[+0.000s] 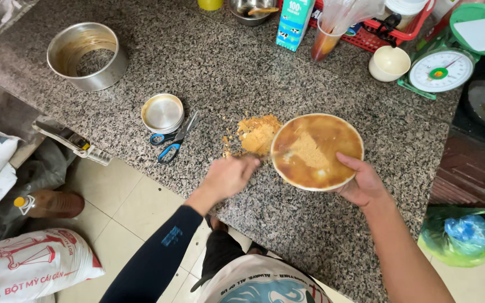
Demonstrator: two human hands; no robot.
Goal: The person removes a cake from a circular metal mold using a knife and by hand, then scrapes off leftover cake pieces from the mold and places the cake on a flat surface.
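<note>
Between both hands, bowl, right hand gripping rim

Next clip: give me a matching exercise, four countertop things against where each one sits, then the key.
Things:
1. scissors
2. kitchen scale
3. large metal ring
4. crumb pile

Places:
A. far left of the counter
B. just left of the round pan
C. far right, beside a cream bowl
D. next to the small metal tin

Pairs: 1-D, 2-C, 3-A, 4-B
</note>
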